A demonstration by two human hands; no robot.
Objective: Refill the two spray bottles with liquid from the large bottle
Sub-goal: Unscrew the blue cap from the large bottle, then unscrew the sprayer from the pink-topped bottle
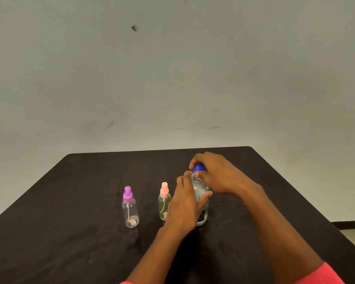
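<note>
- The large bottle (200, 187), clear with a dark label low on its side, stands upright on the dark surface (70, 222), right of centre.
- The left hand (184, 208) wraps the bottle's body: the fingers curl round its far side and the thumb presses its near side.
- The right hand (217, 175) comes over the top, and its fingers close around the blue cap (199, 167).
- The cap appears to sit at the neck, but the fingers hide the join, so I cannot tell whether it is seated or lifted.
- The pink-topped spray bottle (164, 203), yellowish and clear, stands upright just beside the left hand, partly hidden behind it.
- The purple-topped spray bottle (130, 210), clear with its dip tube showing, stands upright further left, apart from the pink one.
- Both sprayer tops are on.
- A pinkish-red sleeve (324, 273) shows at the bottom right, and a pale wall (172, 68) rises behind the surface.
</note>
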